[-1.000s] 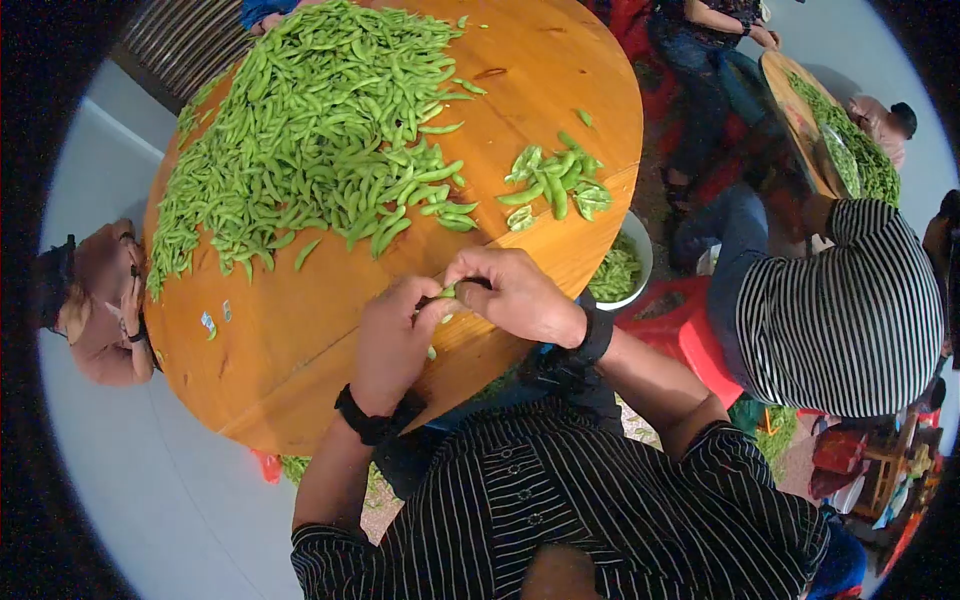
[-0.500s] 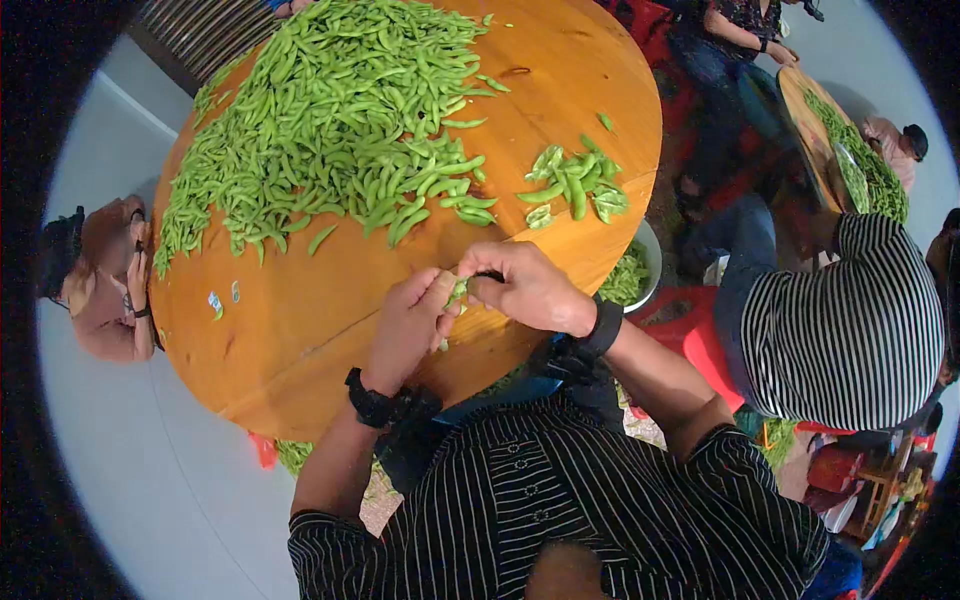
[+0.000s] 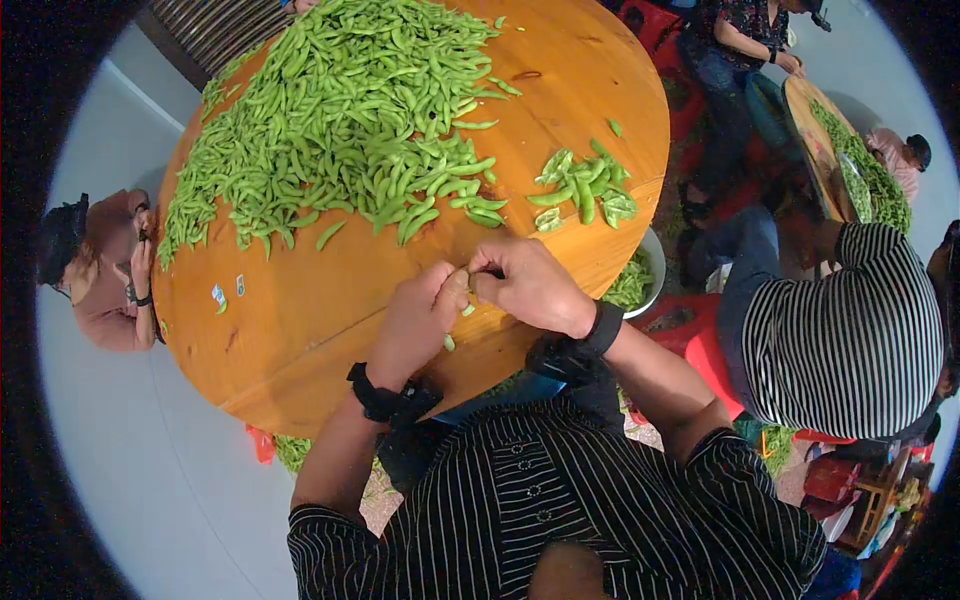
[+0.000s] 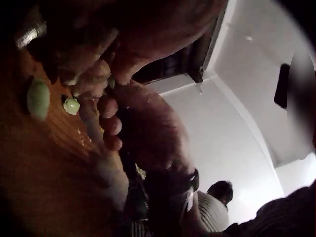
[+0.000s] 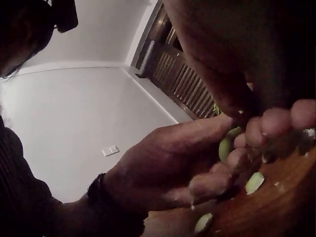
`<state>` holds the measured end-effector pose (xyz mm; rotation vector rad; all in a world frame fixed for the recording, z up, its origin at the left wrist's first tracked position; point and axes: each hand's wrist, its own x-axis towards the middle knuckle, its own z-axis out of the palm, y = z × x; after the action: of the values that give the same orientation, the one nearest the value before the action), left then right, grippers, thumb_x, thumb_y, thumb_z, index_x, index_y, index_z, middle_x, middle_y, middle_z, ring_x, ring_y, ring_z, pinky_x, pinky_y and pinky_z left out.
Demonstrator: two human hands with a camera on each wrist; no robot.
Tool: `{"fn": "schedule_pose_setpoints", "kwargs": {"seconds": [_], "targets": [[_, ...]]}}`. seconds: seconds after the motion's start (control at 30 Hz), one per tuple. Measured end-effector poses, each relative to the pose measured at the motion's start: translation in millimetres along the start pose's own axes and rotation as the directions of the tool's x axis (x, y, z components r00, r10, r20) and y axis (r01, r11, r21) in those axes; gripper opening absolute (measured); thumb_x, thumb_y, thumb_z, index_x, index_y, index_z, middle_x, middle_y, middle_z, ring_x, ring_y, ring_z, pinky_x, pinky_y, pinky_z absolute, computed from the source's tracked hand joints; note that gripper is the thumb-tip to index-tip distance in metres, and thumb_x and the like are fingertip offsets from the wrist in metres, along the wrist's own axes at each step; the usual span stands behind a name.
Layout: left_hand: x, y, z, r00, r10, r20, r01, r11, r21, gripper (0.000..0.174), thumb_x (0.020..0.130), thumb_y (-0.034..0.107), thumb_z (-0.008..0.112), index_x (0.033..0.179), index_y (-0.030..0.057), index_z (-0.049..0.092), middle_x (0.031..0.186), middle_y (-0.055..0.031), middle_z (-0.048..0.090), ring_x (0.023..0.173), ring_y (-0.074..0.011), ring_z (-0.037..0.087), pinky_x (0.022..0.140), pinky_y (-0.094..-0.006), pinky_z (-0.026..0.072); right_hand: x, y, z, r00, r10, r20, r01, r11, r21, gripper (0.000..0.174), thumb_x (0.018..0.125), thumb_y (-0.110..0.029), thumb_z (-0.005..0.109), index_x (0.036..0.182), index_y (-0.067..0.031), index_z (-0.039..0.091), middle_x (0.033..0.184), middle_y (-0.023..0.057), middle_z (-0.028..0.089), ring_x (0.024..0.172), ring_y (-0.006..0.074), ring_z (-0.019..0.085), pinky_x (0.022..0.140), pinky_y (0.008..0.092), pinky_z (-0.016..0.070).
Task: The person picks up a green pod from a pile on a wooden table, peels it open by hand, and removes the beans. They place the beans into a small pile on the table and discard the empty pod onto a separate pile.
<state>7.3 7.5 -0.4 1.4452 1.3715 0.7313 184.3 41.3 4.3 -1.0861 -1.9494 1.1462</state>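
Observation:
Over the table's near edge, my left hand [image 3: 408, 318] and right hand [image 3: 532, 288] meet fingertip to fingertip. Between them is a green soybean pod [image 5: 225, 148], mostly hidden by fingers in the head view. The left thumb and fingers grip it, and the right fingers curl in and pinch at its end. Below the hands, a pale green bean [image 3: 449, 343] and another small green piece [image 3: 468, 310] show against the wood. From the left wrist, a rounded green piece [image 4: 38, 98] and a small bean [image 4: 71, 105] appear beside the fingers.
A large heap of pods [image 3: 340, 130] covers the far part of the round wooden table [image 3: 300, 310]. A small group of pods and leaves [image 3: 588, 188] lies at the right. Beside the table stands a white bucket [image 3: 655, 270] of green pods. Other people sit nearby.
The pod showed plainly between the hands a second ago, then looked pale and split; now the fingertips mostly cover it. The head view has shifted slightly, so the table appears further right.

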Motion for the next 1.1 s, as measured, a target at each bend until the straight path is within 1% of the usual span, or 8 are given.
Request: {"fn": "schedule_pose_setpoints", "kwargs": {"seconds": [0.07,0.13,0.27,0.33,0.57,0.77,0.83,1.1], "targets": [[-1.1,-4.6,1.0,0.99,0.129,-0.046,-0.122,0.983,0.138,0.02,0.096,0.021,0.049,0.086,0.0044,0.055,0.063,0.0005,0.051,0.05,-0.0086,0.045,0.046,-0.0261,0.038,-0.9,-4.4,-3.0,0.999,0.045,0.019,-0.044,0.998,-0.053,0.013,0.08,-0.009,0.06,0.086,0.0013,0.063,0.07,0.0157,0.062,0.06,0.022,0.059,0.06,0.033,0.0475],[-4.5,3.8,-0.8,0.999,0.033,-0.002,-0.033,0.993,0.117,0.02,0.093,0.017,0.05,0.093,-0.0017,0.056,0.064,-0.0099,0.053,0.057,-0.0161,0.053,0.056,-0.034,0.0438,-3.5,-1.9,1.6,1.0,0.029,-0.011,-0.029,0.997,-0.069,0.013,0.08,-0.009,0.06,0.086,0.0014,0.063,0.07,0.0171,0.062,0.061,0.0245,0.06,0.06,0.0337,0.0479],[-2.9,4.1,-4.4,0.998,-0.011,0.057,0.003,0.99,0.143,0.018,0.093,0.015,0.05,0.094,-0.0013,0.058,0.069,-0.0082,0.058,0.059,-0.0131,0.054,0.054,-0.03,0.045,-7.6,0.0,5.3,0.996,-0.027,-0.086,0.018,0.994,-0.104,0.012,0.079,-0.008,0.061,0.086,0.0019,0.062,0.071,0.0191,0.062,0.063,0.0302,0.063,0.061,0.0356,0.0488],[-2.7,4.3,-4.9,0.972,-0.19,0.137,0.216,0.952,-0.218,0.015,0.092,0.011,0.051,0.096,-0.0008,0.059,0.077,-0.0056,0.06,0.06,-0.0096,0.054,0.049,-0.0253,0.046,-7.8,-0.1,3.8,0.996,-0.032,-0.084,0.023,0.994,-0.11,0.012,0.079,-0.007,0.061,0.086,0.002,0.062,0.071,0.0189,0.062,0.063,0.031,0.063,0.06,0.0356,0.0489],[0.4,1.9,-9.5,0.962,-0.166,0.216,0.223,0.935,-0.276,0.016,0.091,0.006,0.048,0.101,-0.0008,0.06,0.08,-0.004,0.061,0.061,-0.007,0.053,0.048,-0.0223,0.0483,-10.0,-1.6,1.7,0.994,-0.073,-0.081,0.068,0.996,-0.061,0.007,0.079,-0.004,0.06,0.083,0.0016,0.061,0.069,0.0179,0.062,0.061,0.0302,0.063,0.058,0.0348,0.0485],[-1.5,-11.6,-2.2,0.992,0.086,-0.089,-0.071,0.985,0.16,0.009,0.089,0.008,0.055,0.095,0.005,0.062,0.073,-0.0043,0.061,0.059,-0.0141,0.058,0.053,-0.0272,0.0477,-6.4,9.6,-2.9,0.991,-0.106,-0.076,0.072,0.931,-0.359,0.006,0.078,-0.008,0.062,0.082,-0.0047,0.063,0.07,0.0174,0.062,0.064,0.0346,0.062,0.058,0.0408,0.0481],[-3.2,-6.5,0.4,0.93,0.321,-0.178,-0.248,0.907,0.339,0.01,0.083,0.002,0.055,0.089,0.0002,0.062,0.077,-0.0164,0.063,0.067,-0.0308,0.061,0.065,-0.0396,0.0489,-4.3,13.7,-13.2,0.99,-0.082,-0.114,0.029,0.912,-0.41,0.006,0.078,-0.01,0.062,0.082,-0.0056,0.063,0.07,0.0174,0.062,0.065,0.0357,0.062,0.058,0.0421,0.0479],[1.4,14.8,-4.1,0.908,0.413,0.072,-0.373,0.717,0.589,0.018,0.087,0.015,0.057,0.101,0.0042,0.061,0.084,-0.018,0.064,0.079,-0.0374,0.061,0.071,-0.0428,0.0484,9.0,39.2,-58.8,0.94,-0.118,-0.32,-0.126,0.752,-0.647,0.012,0.079,-0.013,0.058,0.085,-0.0042,0.063,0.08,0.018,0.064,0.073,0.0365,0.063,0.063,0.0452,0.0496]]}}
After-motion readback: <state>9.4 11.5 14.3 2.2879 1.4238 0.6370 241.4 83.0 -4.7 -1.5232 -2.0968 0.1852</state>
